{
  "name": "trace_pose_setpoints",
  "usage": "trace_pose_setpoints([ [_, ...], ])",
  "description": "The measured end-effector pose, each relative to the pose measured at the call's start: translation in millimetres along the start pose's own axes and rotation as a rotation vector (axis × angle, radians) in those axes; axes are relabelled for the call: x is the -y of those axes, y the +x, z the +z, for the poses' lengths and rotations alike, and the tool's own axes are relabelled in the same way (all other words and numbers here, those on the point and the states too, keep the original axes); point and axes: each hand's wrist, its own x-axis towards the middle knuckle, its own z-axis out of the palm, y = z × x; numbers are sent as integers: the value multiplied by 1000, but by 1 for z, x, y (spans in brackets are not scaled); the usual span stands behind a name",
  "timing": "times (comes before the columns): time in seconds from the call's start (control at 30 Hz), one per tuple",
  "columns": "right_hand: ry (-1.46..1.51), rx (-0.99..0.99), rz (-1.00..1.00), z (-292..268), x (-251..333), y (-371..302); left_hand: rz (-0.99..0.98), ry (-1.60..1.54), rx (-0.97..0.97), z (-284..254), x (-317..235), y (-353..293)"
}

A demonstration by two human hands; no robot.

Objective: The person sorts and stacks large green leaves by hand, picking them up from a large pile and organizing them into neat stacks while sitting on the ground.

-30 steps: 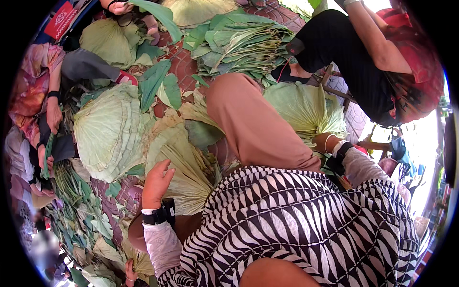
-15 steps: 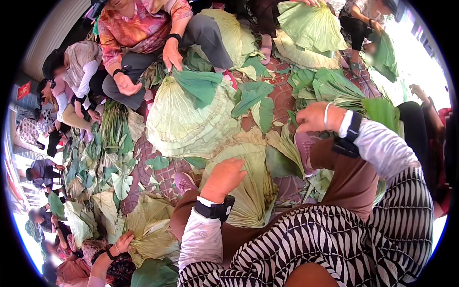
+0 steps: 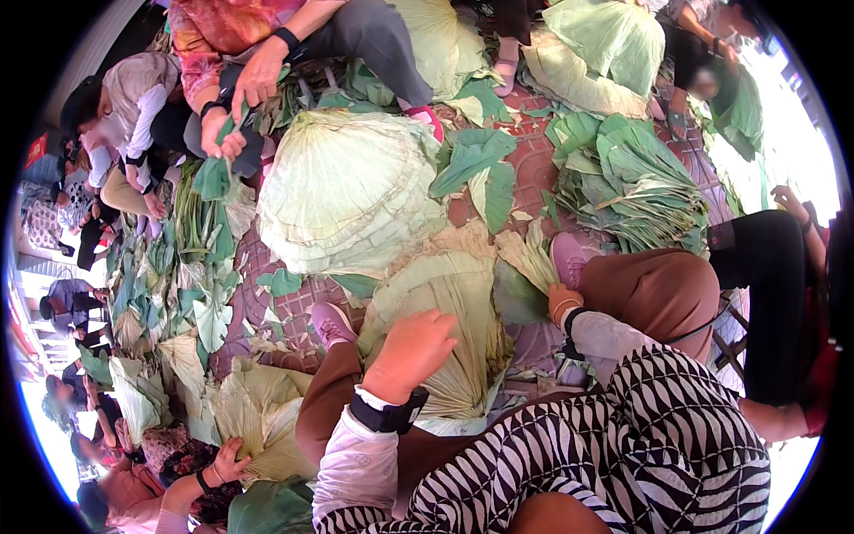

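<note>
A stack of large pale dried lotus leaves (image 3: 445, 356) lies fanned out on the ground between my legs. Over it hovers my left hand (image 3: 414, 351), back upward and fingers curled; whatever they hold, if anything, is hidden. My right hand (image 3: 562, 301) reaches down beside my pink shoe (image 3: 567, 258), closed on the lower end of a crumpled yellowish leaf (image 3: 531, 254); my knee and sleeve hide part of this hand. Dark bands circle both my wrists.
Ahead stands a big mound of pale leaves (image 3: 342, 196). A co-worker's hands (image 3: 227, 133) hold a folded green leaf (image 3: 212, 181) beyond it. A green leaf bundle (image 3: 627, 182) lies at right. Another person's hand (image 3: 231, 463) touches yellowish leaves (image 3: 262, 405) at lower left.
My right hand has dropped from above my knee to the yellowish leaf by my shoe. My left hand has barely moved. The co-worker opposite has lifted the green leaf off the mound.
</note>
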Motion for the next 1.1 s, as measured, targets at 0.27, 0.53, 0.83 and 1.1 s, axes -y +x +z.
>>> trace_pose_setpoints([
  [0.27, 234, -12, 14, -16, 2, 25, 5, -61, -5, 13, -1, 12],
  [0.53, 809, -587, -648, -216, 73, -2, -643, -1276, -190, 14, 11, 46],
  [0.83, 490, -223, -1293, -298, 71, -122, -101, -2095, -560, -1, 18, 55],
  [1.1, 1488, 394, -580, -299, 76, -62, -75, -2081, -590, -12, 26, 35],
])
